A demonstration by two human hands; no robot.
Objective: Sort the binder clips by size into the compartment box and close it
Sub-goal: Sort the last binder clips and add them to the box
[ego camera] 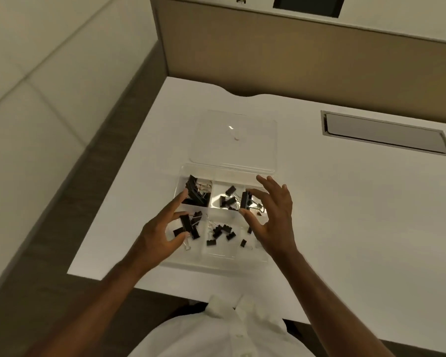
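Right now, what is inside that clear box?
The box holds black binder clips spread over several compartments. The left hand and right hand each pinch a clip and cover parts of the left and right compartments.

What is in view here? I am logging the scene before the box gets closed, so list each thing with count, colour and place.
compartment box: one, clear, near desk edge
lid: one, clear, open, lying behind the box
binder clips: many, black, spread over the compartments
large clip: one, black, pinched by right fingers
clip: one, black, held by left fingers
desk: one, white
cable hatch: one, grey, far right of desk
left hand: over box's left side
right hand: over box's right side
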